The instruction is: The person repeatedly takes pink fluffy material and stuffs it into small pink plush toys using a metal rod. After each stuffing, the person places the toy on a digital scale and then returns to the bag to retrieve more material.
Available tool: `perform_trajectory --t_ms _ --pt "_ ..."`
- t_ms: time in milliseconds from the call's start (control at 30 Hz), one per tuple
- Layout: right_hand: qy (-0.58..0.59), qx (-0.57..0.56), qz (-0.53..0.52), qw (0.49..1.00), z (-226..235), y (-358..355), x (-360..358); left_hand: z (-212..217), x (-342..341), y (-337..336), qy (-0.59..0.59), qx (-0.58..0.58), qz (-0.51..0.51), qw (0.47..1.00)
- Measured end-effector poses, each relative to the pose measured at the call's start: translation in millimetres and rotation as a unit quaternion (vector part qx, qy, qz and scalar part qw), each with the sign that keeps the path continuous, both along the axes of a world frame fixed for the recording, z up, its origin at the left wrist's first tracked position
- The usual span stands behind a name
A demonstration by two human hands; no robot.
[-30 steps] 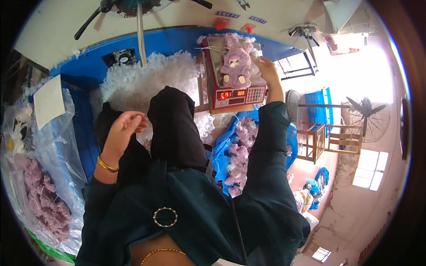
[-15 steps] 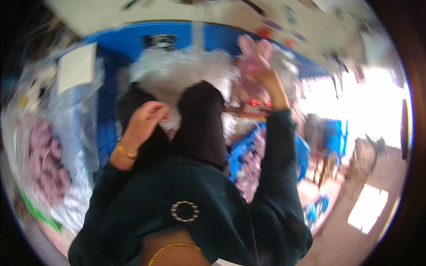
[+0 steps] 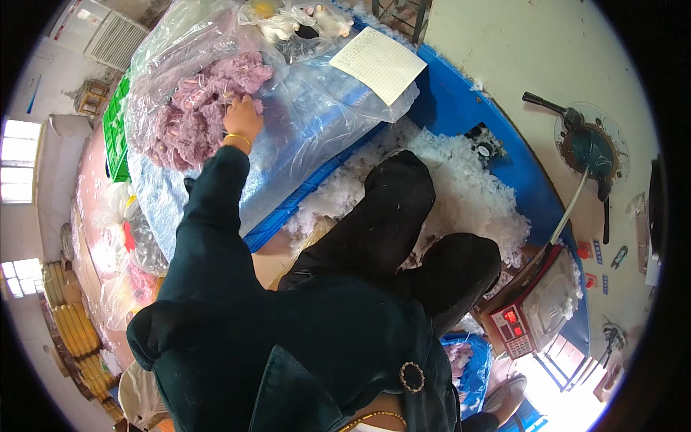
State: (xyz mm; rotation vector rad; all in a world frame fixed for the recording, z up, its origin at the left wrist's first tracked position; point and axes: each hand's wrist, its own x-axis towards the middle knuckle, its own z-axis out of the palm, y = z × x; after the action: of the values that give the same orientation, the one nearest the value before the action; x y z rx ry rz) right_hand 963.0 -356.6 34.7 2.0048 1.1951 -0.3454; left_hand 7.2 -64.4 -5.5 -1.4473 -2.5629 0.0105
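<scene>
A person's left hand (image 3: 243, 119), wearing a gold bangle (image 3: 237, 136), touched a heap of mauve plush pieces (image 3: 188, 119) lying amid clear plastic sheeting (image 3: 302, 108) at upper left. Its fingers were bent against the plush; whether they grasped any could not be told. The right hand was out of view, its fingers unseen. Loose white stuffing (image 3: 468, 187) lay near centre; a red digital scale (image 3: 508, 327) stood at lower right.
</scene>
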Motion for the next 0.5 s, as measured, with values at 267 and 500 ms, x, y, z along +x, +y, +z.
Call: perform_trajectory --t_ms 267,500 --pt "0.399 0.323 -0.141 0.847 54 123 -205 -19 -37 -13 -0.078 0.017 -0.102 0.992" --pt "0.564 0.246 0.023 0.788 58 218 -320 123 36 -42 -0.665 0.215 -0.118 0.706"
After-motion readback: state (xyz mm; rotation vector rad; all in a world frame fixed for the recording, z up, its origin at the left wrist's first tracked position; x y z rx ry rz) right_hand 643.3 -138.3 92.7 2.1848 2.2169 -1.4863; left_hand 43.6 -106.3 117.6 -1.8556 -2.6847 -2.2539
